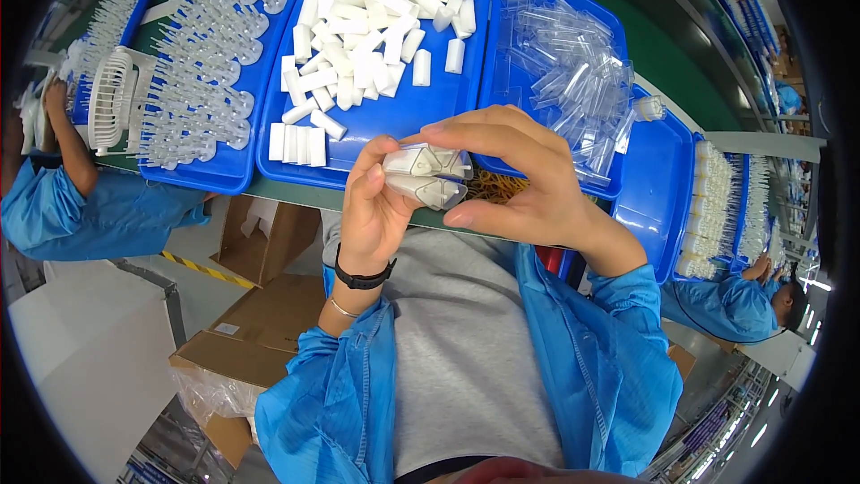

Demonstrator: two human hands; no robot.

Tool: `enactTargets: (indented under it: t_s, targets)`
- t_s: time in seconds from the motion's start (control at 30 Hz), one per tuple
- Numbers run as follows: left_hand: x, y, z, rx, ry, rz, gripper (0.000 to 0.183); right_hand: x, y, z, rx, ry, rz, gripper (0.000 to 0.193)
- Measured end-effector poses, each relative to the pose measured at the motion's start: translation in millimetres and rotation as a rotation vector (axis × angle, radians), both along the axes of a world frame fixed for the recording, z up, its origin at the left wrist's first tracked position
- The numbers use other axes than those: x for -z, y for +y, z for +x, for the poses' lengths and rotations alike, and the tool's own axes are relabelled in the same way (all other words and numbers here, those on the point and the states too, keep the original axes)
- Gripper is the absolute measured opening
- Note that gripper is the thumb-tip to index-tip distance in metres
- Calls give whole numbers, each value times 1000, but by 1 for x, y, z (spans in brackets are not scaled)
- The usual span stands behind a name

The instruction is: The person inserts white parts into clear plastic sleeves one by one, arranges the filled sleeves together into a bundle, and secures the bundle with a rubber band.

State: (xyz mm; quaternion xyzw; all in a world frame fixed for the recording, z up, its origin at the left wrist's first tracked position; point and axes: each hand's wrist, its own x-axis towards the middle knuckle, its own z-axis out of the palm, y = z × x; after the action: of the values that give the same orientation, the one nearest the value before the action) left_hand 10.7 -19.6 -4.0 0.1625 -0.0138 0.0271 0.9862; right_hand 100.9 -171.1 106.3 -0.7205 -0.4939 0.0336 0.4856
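Between my two hands is a small bundle of white plastic pieces (421, 164) with clear plastic covers at their right ends. My left hand (376, 215) grips the bundle's left side, fingertips against the white bodies. From the right, my right hand (546, 184) curves round it, index finger along the top and thumb by the lower clear end. The bundle is held above the table's near edge, in front of a blue tray (376, 139) heaped with loose white pieces (367, 36). Several white pieces (297, 144) lie side by side at that tray's near left corner.
Clear plastic covers (582, 72) fill a blue tray to the right. White pronged parts (202, 72) fill one at left. Tan bands (497, 186) lie behind my right hand. Cardboard boxes (255, 318) stand below left. Co-workers (63, 206) sit at both sides.
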Motion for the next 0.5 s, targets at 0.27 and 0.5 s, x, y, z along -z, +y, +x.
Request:
enactTargets:
  t_s: [0.27, 0.5]
  targets:
    - [-7, -1, 0, -142, 22, 275, 27, -7, -3, 6, 51, -43, -140, 29]
    - [-13, -1, 1, -258, 46, 542, 28, -19, -3, 14, 46, -127, -281, 25]
